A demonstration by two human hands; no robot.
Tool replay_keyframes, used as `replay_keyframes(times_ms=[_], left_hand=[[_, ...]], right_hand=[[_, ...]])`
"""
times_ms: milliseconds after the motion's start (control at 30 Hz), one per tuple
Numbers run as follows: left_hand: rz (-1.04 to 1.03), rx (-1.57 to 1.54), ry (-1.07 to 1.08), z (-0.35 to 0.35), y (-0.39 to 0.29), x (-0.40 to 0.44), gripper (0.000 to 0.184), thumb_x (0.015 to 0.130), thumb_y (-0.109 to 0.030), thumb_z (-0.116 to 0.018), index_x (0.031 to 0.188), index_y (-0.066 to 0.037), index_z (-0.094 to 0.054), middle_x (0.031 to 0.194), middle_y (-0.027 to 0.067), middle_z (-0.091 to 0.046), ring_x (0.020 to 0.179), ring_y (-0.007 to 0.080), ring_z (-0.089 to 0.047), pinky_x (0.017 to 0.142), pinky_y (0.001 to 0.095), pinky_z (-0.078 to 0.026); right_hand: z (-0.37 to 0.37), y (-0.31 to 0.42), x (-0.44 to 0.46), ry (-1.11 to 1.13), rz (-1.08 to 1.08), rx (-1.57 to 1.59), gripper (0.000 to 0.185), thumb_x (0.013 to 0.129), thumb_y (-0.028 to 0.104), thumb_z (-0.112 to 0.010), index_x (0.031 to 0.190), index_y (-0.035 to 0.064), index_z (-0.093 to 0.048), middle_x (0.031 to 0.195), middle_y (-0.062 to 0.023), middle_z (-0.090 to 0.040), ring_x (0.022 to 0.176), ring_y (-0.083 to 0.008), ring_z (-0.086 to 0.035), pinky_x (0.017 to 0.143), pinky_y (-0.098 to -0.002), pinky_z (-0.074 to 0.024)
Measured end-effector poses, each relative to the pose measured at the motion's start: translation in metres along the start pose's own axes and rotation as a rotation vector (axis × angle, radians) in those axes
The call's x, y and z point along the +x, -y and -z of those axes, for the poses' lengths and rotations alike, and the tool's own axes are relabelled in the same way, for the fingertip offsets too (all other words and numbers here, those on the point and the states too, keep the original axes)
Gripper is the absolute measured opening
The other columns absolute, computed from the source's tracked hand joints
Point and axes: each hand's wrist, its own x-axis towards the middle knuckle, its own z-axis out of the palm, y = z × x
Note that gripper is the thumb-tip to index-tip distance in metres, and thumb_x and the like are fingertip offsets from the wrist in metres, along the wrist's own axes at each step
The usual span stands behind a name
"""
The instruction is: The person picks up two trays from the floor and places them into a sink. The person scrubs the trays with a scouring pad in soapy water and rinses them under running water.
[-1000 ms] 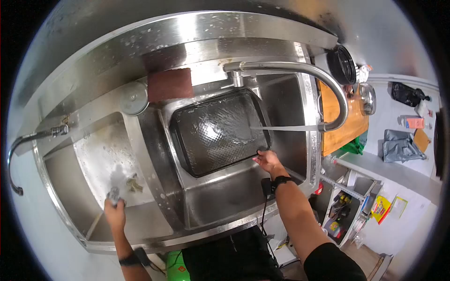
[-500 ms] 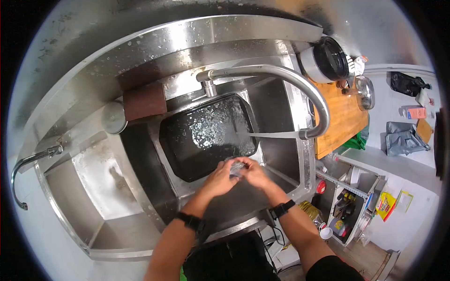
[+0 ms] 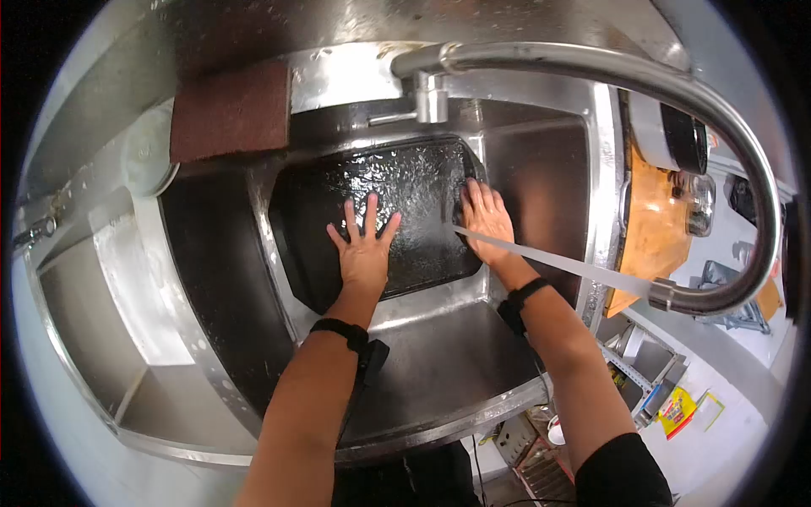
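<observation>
Resting over the near long side of a dark rectangular baking tray [image 3: 418, 245], the left hand [image 3: 366, 258] has its fingers fanned wide with nothing pinched between them; how hard it presses, I cannot tell. Toward the other end, the right hand [image 3: 488, 226] lies across the tray's right short rim, fingers straight and almost together, also gripping nothing. The tray sits in the sink basin [image 3: 536, 156], its long axis running from left of the left hand to the right hand, with most of its wet surface beyond and between the two; neither hand is clearly nearer, since both are at it. A water stream [image 3: 583, 269] from the gooseneck faucet [image 3: 591, 63] slants in from the right hand's right, crosses it in view and meets the tray just to its left.
</observation>
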Motion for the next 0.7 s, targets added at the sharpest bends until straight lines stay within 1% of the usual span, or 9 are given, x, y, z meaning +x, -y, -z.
replay_keyframes(times_ms=[100,167,233,333,433,567,600,633,700], left_hand=[[-0.003,0.004,-0.022,-0.003,0.001,0.001,0.126,0.055,-0.028,-0.096,0.157,-0.038,-0.023,0.167,0.0122,0.007,0.151,0.0483,-0.002,0.110,0.0743,-0.024],[0.003,0.016,0.017,0.001,0.000,0.001,0.127,0.055,-0.027,-0.096,0.157,-0.038,-0.022,0.167,0.0120,0.007,0.151,0.0482,-0.002,0.110,0.0739,-0.024],[0.003,0.026,-0.044,-0.008,0.003,0.003,0.126,0.056,-0.028,-0.095,0.157,-0.039,-0.022,0.167,0.0118,0.007,0.151,0.0481,-0.002,0.110,0.0739,-0.024],[-0.004,0.050,-0.097,-0.013,0.002,0.001,0.125,0.054,-0.026,-0.096,0.156,-0.038,-0.026,0.167,0.0115,0.004,0.150,0.0480,-0.004,0.110,0.0747,-0.024],[-0.001,-0.002,-0.075,-0.009,0.003,0.001,0.123,0.053,-0.024,-0.096,0.156,-0.037,-0.028,0.168,0.0112,0.002,0.150,0.0483,-0.006,0.110,0.0747,-0.024],[0.003,-0.045,-0.154,-0.013,-0.003,0.003,0.114,0.059,-0.019,-0.092,0.154,-0.037,-0.031,0.167,0.0106,0.000,0.150,0.0480,-0.007,0.109,0.0755,-0.024],[-0.014,-0.021,-0.181,-0.021,0.002,0.003,0.113,0.060,-0.018,-0.091,0.154,-0.037,-0.032,0.167,0.0102,-0.002,0.150,0.0480,-0.008,0.109,0.0760,-0.024],[-0.024,-0.011,-0.187,-0.024,0.002,0.000,0.114,0.059,-0.018,-0.091,0.154,-0.037,-0.031,0.167,0.0101,-0.002,0.150,0.0480,-0.008,0.109,0.0760,-0.025],[-0.021,0.013,-0.228,-0.028,0.003,0.004,0.115,0.058,-0.018,-0.091,0.154,-0.037,-0.031,0.168,0.0098,-0.004,0.150,0.0479,-0.008,0.108,0.0759,-0.025]], right_hand=[[-0.001,0.010,-0.033,0.212,-0.018,-0.048,0.042,0.091,0.018,-0.054,0.125,-0.0056,-0.058,0.129,-0.0218,-0.051,0.111,-0.0311,-0.051,0.094,-0.0407,-0.0420],[0.004,0.026,-0.045,0.474,-0.189,0.095,0.023,0.089,0.012,-0.053,0.107,0.0006,-0.062,0.122,-0.0204,-0.057,0.109,-0.0303,-0.054,0.091,-0.0394,-0.0442],[-0.018,0.049,-0.076,0.295,-0.150,-0.068,0.016,0.089,0.013,-0.054,0.099,0.0030,-0.061,0.112,-0.0189,-0.061,0.097,-0.0303,-0.063,0.081,-0.0396,-0.0518],[-0.019,0.069,-0.092,0.461,-0.264,0.157,0.015,0.088,0.015,-0.057,0.096,0.0038,-0.063,0.100,-0.0168,-0.066,0.079,-0.0295,-0.069,0.067,-0.0414,-0.0562],[0.005,0.038,-0.066,0.600,-0.023,0.008,0.015,0.086,0.017,-0.059,0.092,0.0062,-0.067,0.093,-0.0142,-0.070,0.071,-0.0272,-0.070,0.058,-0.0427,-0.0557],[0.006,0.065,-0.065,0.554,-0.343,0.255,0.019,0.085,0.019,-0.060,0.081,0.0071,-0.074,0.072,-0.0138,-0.070,0.073,-0.0286,-0.072,0.061,-0.0416,-0.0565],[0.006,0.078,-0.060,0.698,-0.425,0.325,0.018,0.081,0.020,-0.065,0.074,0.0060,-0.074,0.070,-0.0162,-0.069,0.071,-0.0320,-0.071,0.062,-0.0422,-0.0567],[0.007,0.092,-0.051,0.881,-0.354,0.391,0.016,0.075,0.019,-0.068,0.074,0.0050,-0.075,0.074,-0.0186,-0.070,0.070,-0.0348,-0.071,0.065,-0.0444,-0.0572],[0.002,0.137,-0.039,0.675,-0.272,0.475,0.015,0.074,0.015,-0.066,0.072,0.0028,-0.074,0.077,-0.0216,-0.071,0.072,-0.0383,-0.070,0.066,-0.0474,-0.0569]])
